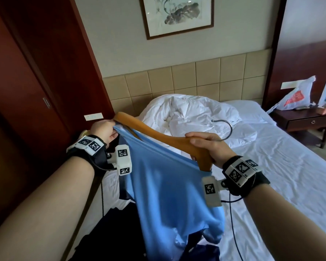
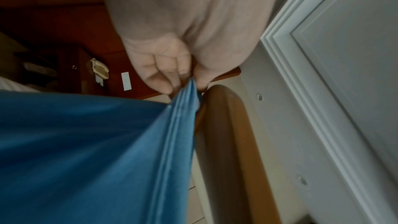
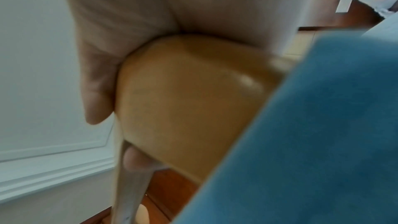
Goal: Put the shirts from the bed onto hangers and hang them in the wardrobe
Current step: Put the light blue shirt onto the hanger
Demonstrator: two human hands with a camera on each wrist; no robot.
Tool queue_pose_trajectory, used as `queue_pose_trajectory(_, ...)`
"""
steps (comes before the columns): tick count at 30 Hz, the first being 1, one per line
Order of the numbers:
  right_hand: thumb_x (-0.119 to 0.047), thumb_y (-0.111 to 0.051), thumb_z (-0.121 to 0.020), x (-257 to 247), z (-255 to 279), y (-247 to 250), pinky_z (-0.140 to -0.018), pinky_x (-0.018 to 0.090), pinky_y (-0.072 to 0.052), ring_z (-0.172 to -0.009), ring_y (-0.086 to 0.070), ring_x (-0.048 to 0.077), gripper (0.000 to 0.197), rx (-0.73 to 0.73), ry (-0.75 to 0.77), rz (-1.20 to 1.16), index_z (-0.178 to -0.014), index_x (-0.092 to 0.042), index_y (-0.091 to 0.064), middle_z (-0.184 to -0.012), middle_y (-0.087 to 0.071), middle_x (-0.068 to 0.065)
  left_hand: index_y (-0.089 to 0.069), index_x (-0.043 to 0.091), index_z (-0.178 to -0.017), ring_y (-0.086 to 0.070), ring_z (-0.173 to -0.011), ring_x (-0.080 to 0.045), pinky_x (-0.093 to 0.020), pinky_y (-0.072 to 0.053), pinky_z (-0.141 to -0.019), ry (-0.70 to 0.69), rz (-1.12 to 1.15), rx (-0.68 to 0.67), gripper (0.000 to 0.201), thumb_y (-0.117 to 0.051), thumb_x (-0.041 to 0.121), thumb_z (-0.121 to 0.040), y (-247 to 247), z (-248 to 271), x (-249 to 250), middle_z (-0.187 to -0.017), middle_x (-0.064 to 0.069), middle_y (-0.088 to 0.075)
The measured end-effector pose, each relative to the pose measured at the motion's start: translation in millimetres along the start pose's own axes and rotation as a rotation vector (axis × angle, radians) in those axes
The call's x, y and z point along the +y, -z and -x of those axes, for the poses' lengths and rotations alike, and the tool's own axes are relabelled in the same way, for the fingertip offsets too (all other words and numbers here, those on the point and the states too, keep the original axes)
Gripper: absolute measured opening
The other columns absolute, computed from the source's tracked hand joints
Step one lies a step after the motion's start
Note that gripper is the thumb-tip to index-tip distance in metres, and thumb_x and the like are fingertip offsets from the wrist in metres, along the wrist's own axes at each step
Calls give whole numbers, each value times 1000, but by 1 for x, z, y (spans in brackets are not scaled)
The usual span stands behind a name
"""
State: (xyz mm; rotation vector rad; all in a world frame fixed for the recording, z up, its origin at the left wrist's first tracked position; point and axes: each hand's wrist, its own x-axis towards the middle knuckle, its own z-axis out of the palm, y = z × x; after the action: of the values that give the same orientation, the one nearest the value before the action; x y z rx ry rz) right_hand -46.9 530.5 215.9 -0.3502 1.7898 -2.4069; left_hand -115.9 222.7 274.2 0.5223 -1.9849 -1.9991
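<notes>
Right hand [image 1: 208,146] curled around the near arm of a wooden hanger [image 1: 158,135], left hand [image 1: 104,129] pinching the light blue shirt's [image 1: 164,185] edge at the hanger's far tip, shirt draped between both hands, above dark clothes [image 1: 109,232] on the bed [image 1: 271,176]

Soft daylight perhaps from right, dim left side, blurred wrist views, wide-angle bending

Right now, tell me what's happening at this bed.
A person is fitting a light blue shirt onto a wooden hanger above the bed. The right hand grips the hanger near its metal hook; the left hand pinches the shirt's edge at the hanger's far end. Dark clothes lie below. Nothing is hung yet.
</notes>
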Motion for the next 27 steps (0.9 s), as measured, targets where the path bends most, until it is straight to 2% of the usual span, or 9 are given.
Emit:
queue_pose_trajectory(3, -10, -77, -67, 2, 0, 8, -49, 30, -53, -49, -59, 27, 27, 9, -44, 21, -93, -16, -75, -77, -64, 19, -61, 14, -92, -55, -65, -12, -21, -44, -59, -43, -82, 47, 13, -52, 6, -95, 0, -8, -11, -74, -4, -59)
queue_pose_trajectory(6, -15, -71, -67, 4, -1, 14, -49, 31, -54, -49, -59, 29, 26, 33, -78, 11, -93, -15, -75, -78, -63, 21, -62, 14, -88, -55, -60, -13, -21, -44, -58, -86, -162, 57, 9, -56, 12, -95, -2, -13, -20, -71, -6, -58)
queue_pose_trajectory(10, -14, -70, -66, 6, 1, 20, -48, 30, -53, -49, -57, 28, 29, 52, -108, 7, -95, -11, -74, -77, -64, 19, -64, 14, -94, -63, -68, -18, -19, -49, -52, -150, -235, 50, 9, -55, 14, -95, -6, -15, -28, -78, -8, -64)
queue_pose_trajectory(13, -14, -69, -66, 6, 1, 23, -47, 30, -52, -48, -57, 28, 30, 62, -116, 6, -95, -10, -73, -74, -65, 17, -64, 23, -76, -69, -89, -28, -39, -55, -83, -164, -302, 49, 19, -57, 19, -94, -4, -21, -35, -95, -14, -71)
queue_pose_trajectory(15, -14, -69, -66, 6, 1, 26, -47, 30, -53, -48, -56, 29, 28, 69, -122, 11, -93, -11, -74, -75, -65, 18, -64, 24, -73, -69, -93, -31, -44, -52, -90, -156, -286, 23, 21, -58, 21, -93, -4, -26, -40, -97, -14, -71)
queue_pose_trajectory(18, -13, -68, -66, 5, 2, 30, -48, 30, -52, -49, -56, 29, 27, 70, -135, 13, -92, -11, -74, -77, -65, 18, -66, 25, -78, -67, -86, -25, -37, -50, -87, -170, -270, 16, 18, -59, 22, -94, -10, -23, -41, -89, -8, -69)
queue_pose_trajectory(21, -13, -68, -65, 5, 2, 34, -47, 29, -52, -48, -56, 28, 29, 58, -140, 34, -94, -10, -73, -76, -65, 17, -68, 19, -98, -56, -69, -12, -30, -45, -79, -188, -244, 1, 11, -58, 19, -95, -14, -20, -42, -75, 1, -62)
queue_pose_trajectory(25, -12, -69, -66, 8, 0, 33, -47, 30, -51, -47, -54, 29, 23, 35, -135, 22, -87, -12, -76, -77, -64, 19, -66, 22, -105, -53, -69, -11, -26, -45, -70, -167, -191, -15, 25, -49, 6, -96, -12, -21, -44, -78, 0, -61)
queue_pose_trajectory(27, -12, -69, -66, 9, -2, 34, -47, 30, -50, -47, -54, 29, 22, 24, -141, 23, -87, -13, -76, -79, -64, 20, -67, 22, -103, -54, -73, -12, -29, -46, -76, -164, -193, -13, 28, -47, 4, -96, -10, -24, -47, -81, 1, -62)
